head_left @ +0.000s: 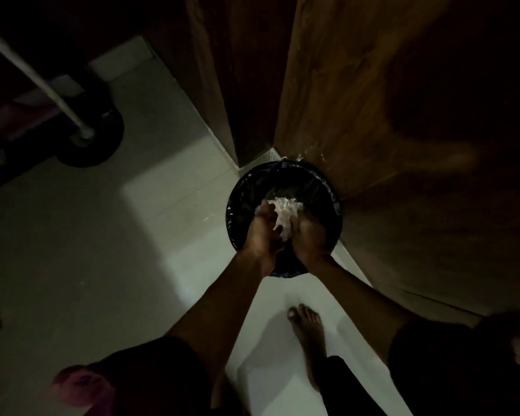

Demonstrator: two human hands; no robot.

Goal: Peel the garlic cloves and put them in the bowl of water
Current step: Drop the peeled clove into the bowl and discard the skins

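I stand over a round bin lined with a black bag (240,205) on a pale tiled floor. My left hand (260,232) and my right hand (308,235) are cupped together above the bin's mouth. Between them sits a heap of white garlic peels (284,213), pressed from both sides by my palms. A few stray peel flakes (299,159) lie at the bin's far rim against the wood. No garlic cloves and no bowl of water are in view.
Dark wooden panels (373,100) rise behind and right of the bin, forming a corner. A white pole on a dark round base (84,136) stands at the left. My bare foot (308,334) is on the floor below the bin. The room is dim.
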